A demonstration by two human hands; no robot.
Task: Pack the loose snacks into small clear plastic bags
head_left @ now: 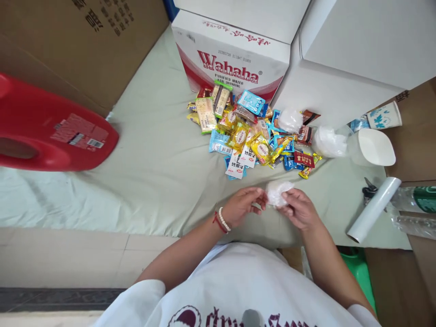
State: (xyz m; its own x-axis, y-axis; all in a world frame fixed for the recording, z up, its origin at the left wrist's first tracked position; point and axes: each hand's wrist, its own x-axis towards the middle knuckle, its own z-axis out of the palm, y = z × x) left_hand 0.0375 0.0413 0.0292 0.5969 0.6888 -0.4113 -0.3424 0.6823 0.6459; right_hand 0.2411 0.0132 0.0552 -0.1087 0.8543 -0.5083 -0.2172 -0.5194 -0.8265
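In front of my body I hold a crumpled clear plastic bag [277, 192], bunched into a loose wad. My right hand [299, 208] is closed on its right side, thumb on top and fingers curled beneath. The fingertips of my left hand [245, 204] pinch at the left edge of the plastic, the lower fingers loosely bent. Just beyond lies a heap of small wrapped snacks [240, 135] in yellow, blue, red and white packets. Two similar plastic wads, one on the heap [290, 120] and one at its right [329, 141], lie farther back.
A white and red water carton [231, 59] stands behind the heap. To the right are a white plastic bowl [373, 147], a patterned paper cup [384, 116], a roll of film [374, 210] and black-handled scissors [369, 190]. A big red jug [54, 127] lies at left.
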